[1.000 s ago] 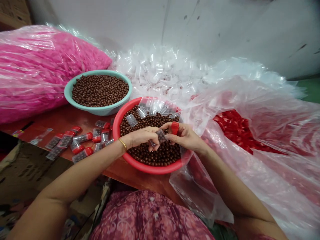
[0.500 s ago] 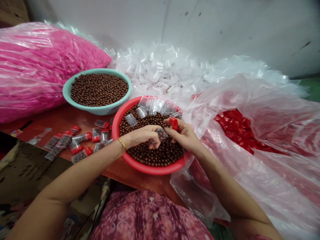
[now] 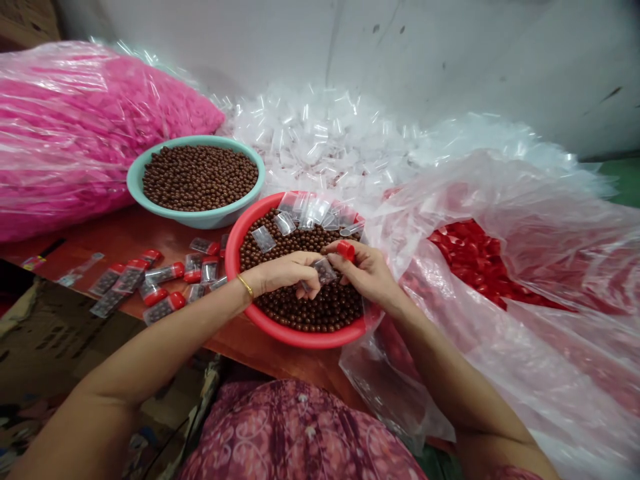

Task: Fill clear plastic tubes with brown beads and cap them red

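Over a red basin (image 3: 300, 339) of small round brown balls (image 3: 305, 313), my left hand (image 3: 295, 273) is closed around a clear plastic container (image 3: 326, 271) with dark balls inside. My right hand (image 3: 365, 272) is close beside it, a red cap (image 3: 345, 250) held at its fingers. The right fingertips are at the container's open-looking end; whether they touch it I cannot tell. Several clear containers (image 3: 315, 211) without caps lie on the balls along the basin's far rim.
Filled, red-capped containers (image 3: 165, 308) lie on the table left of the basin. Behind them stands a light-blue bowl (image 3: 200, 217) of brown balls beside a bag of pink pieces (image 3: 90, 133). Clear containers (image 3: 320, 133) are heaped at the back; an opened bag of red caps (image 3: 470, 260) lies right.
The red cap in my right hand has tilted and come slightly lower. My left hand keeps its hold on the container in nearly the same place.
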`<state>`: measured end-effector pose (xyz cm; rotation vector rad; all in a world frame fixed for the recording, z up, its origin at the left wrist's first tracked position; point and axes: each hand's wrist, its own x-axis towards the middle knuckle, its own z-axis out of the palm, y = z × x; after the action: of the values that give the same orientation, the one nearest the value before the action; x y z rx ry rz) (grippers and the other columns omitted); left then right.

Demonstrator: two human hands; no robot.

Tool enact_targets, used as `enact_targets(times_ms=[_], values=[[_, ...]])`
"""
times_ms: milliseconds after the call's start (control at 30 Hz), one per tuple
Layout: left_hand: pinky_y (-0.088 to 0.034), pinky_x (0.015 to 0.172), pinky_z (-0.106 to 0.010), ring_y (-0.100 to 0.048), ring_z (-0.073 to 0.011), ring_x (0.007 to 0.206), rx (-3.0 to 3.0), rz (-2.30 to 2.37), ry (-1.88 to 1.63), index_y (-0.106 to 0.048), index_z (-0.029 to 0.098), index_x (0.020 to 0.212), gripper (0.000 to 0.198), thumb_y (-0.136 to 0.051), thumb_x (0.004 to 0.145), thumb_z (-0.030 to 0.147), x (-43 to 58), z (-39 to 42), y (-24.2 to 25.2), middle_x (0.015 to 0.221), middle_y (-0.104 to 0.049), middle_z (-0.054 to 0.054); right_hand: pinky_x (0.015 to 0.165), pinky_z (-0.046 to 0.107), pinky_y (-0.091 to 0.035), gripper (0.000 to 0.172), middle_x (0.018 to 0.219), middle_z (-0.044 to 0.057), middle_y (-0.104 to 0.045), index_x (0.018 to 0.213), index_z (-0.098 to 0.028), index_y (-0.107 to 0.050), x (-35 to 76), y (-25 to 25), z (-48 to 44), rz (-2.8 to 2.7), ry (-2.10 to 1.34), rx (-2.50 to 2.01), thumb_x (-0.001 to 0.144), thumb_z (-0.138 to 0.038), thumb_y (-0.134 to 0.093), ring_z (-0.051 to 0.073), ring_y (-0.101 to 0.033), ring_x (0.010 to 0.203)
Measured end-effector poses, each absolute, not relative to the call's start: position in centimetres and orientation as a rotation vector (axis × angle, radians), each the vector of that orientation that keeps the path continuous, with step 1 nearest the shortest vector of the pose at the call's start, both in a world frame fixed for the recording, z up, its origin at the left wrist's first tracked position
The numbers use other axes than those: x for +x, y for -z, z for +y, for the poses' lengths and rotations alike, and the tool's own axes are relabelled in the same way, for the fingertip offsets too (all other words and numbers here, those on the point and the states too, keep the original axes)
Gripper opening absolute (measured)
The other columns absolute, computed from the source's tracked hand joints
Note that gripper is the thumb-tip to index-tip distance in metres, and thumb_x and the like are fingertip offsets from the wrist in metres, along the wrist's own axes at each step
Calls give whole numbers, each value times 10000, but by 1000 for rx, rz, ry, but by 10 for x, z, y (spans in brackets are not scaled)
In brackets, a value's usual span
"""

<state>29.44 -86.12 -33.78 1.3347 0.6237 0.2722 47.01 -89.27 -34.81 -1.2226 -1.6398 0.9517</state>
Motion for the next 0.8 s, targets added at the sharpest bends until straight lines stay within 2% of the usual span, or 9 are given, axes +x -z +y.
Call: enact_targets(times_ms=[67, 133, 233, 300, 367, 433, 500, 633, 800], values=[[-393, 454, -179, -496, -75, 483, 1357, 649, -351, -496, 145, 735, 174, -529, 566, 168, 295, -862, 337, 554, -563, 32, 435, 218, -399, 345, 621, -42, -499, 942, -190, -609, 472, 348, -894, -1516, -1070, -1294, 791, -493, -543, 80, -426, 466], [-424, 495, -190, -511, -77, 528, 1395, 681, -432, -501, 147, 796, 207, -534, 592, 160, 296, -862, 338, 611, -567, 36, 403, 215, -367, 356, 552, -56, -454, 877, -185, -591, 475, 346, -896, -1514, -1116, -1348, 821, -522, -494, 76, -401, 416], [-457, 541, -202, -519, -76, 576, 1448, 717, -518, -506, 145, 854, 244, -544, 613, 159, 298, -863, 340, 682, -566, 35, 460, 215, -375, 335, 531, -22, -514, 642, -175, -534, 480, 344, -900, -1719, -977, -1391, 852, -427, -470, 88, -474, 464], [-458, 540, -202, -518, -75, 576, 1465, 717, -526, -503, 145, 849, 231, -543, 623, 165, 298, -864, 341, 689, -561, 34, 488, 215, -380, 300, 544, -8, -556, 611, -172, -551, 481, 344, -903, -1842, -789, -1426, 848, -335, -464, 98, -503, 498], [-444, 518, -197, -510, -69, 546, 1484, 714, -507, -496, 146, 835, 207, -540, 635, 172, 298, -864, 341, 676, -558, 36, 516, 217, -404, 216, 607, -7, -612, 764, -171, -643, 481, 344, -904, -1896, -561, -1446, 829, -253, -454, 108, -534, 526], [-420, 485, -188, -495, -61, 506, 1509, 722, -485, -488, 146, 828, 192, -541, 647, 179, 297, -864, 340, 658, -554, 40, 565, 224, -445, 295, 734, 8, -675, 1015, -167, -659, 478, 346, -905, -1939, -328, -1442, 818, -199, -443, 123, -584, 589], [-401, 459, -181, -479, -56, 479, 1517, 730, -472, -480, 147, 831, 185, -541, 660, 186, 297, -865, 340, 641, -547, 44, 605, 235, -470, 392, 827, 34, -696, 1172, -154, -611, 475, 349, -907, -2009, -76, -1438, 825, -176, -430, 140, -618, 656], [-393, 436, -177, -467, -63, 481, 1535, 770, -528, -471, 153, 850, 193, -541, 679, 206, 298, -866, 340, 623, -510, 55, 555, 240, -462, 419, 795, 50, -681, 1266, -145, -542, 470, 355, -911, -2155, 311, -1444, 870, -180, -411, 152, -615, 647], [-408, 458, -204, -472, -80, 525, 1632, 780, -594, -502, 142, 880, 253, -567, 659, 249, 299, -865, 348, 688, -498, 45, 562, 226, -469, 477, 801, 34, -659, 1379, -141, -374, 471, 356, -912, -2265, 372, -1197, 904, -148, -401, 133, -618, 670]])
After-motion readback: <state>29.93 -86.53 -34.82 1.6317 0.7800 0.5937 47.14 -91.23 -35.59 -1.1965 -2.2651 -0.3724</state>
